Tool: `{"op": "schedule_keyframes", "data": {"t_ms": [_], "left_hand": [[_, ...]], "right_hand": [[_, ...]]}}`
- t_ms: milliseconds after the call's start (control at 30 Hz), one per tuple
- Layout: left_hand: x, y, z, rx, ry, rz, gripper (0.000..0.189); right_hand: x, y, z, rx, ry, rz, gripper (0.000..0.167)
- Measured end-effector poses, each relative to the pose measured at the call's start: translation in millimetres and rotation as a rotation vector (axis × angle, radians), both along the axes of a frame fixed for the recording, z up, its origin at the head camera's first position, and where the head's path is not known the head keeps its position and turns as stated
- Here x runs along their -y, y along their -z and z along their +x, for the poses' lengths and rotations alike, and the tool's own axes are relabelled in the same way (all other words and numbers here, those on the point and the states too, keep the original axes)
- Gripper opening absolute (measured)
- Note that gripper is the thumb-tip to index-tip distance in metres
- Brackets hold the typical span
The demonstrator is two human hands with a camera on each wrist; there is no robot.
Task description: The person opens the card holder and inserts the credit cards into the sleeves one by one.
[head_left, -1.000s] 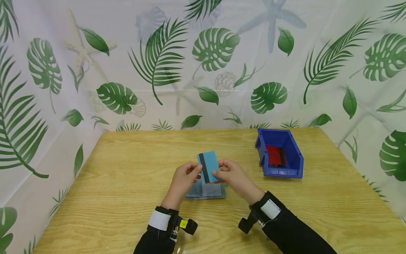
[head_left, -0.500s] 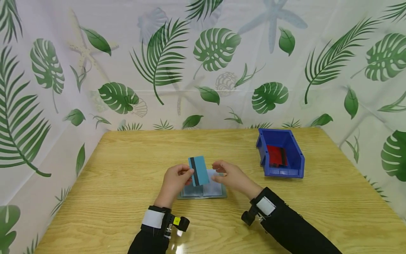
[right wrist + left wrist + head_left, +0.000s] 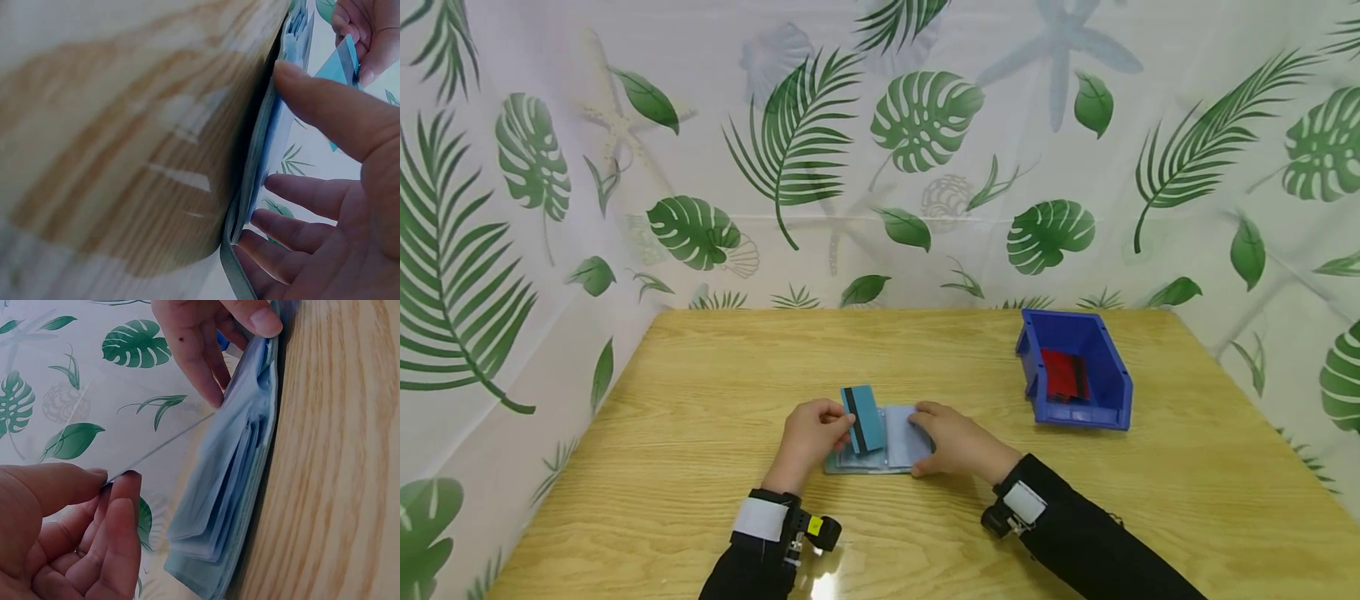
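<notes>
My left hand (image 3: 807, 435) pinches a light blue card (image 3: 867, 423) with a dark stripe, tilted over an open card holder (image 3: 907, 440). In the left wrist view the card shows nearly edge-on between thumb and fingers, its far end right at the clear sleeves (image 3: 209, 481). The holder has a grey-green cover and a stack of clear pages. My right hand (image 3: 961, 440) grips the holder's right half, its thumb (image 3: 325, 103) at the near edge and its fingers spread along the page side. Part of the left page is hidden behind the card.
A blue plastic bin (image 3: 1120, 398) stands at the back right of the wooden table (image 3: 730, 358), with a red card-like item (image 3: 1062, 375) with a dark stripe inside. A leaf-patterned cloth (image 3: 820, 250) hangs behind the table and along its sides.
Both hands held the card at first; the right hand let go of it and moved down onto the holder's right side. The left hand lowered the card to the left page.
</notes>
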State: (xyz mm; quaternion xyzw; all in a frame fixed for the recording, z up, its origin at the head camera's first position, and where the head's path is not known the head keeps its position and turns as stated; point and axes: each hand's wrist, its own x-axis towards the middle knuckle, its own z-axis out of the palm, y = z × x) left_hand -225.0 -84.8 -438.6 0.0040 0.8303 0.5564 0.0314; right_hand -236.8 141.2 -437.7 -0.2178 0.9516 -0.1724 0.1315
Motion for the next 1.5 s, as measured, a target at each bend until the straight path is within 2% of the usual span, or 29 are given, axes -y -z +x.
{"op": "schedule_keyframes", "data": {"t_ms": [233,467,700,867,1000,1100,1300,1500], "left_hand": [[-6.9,2.5,-2.7,0.003,0.021,0.0,0.011],[-8.7,2.9,-2.2,-0.009,0.02,-0.054,0.009],[-13.7,10.5,0.4,-0.015,-0.003,-0.135,0.01],[-19.0,14.1,1.7,0.0,0.022,-0.162,0.011],[-20.4,12.8,2.7,0.01,0.034,-0.166,0.01],[-18.1,10.1,2.4,0.013,0.018,-0.167,0.011],[-8.1,6.8,-1.2,0.008,-0.052,-0.168,0.011],[-3.6,6.8,-2.7,0.033,-0.045,-0.134,0.012]], "right_hand": [[-5.5,1.6,2.3,-0.016,0.001,0.007,0.077],[-5.5,2.6,1.4,-0.015,0.0,0.015,0.077],[-5.0,7.0,1.6,-0.017,-0.002,0.015,0.077],[-5.3,7.9,3.1,-0.026,-0.006,0.015,0.078],[-4.9,6.1,4.4,-0.026,-0.012,0.014,0.077],[-3.9,4.8,4.9,-0.031,-0.018,0.011,0.077],[-3.1,4.5,5.4,-0.035,-0.018,0.016,0.078],[-3.0,2.8,7.1,-0.036,-0.018,0.015,0.078]]}}
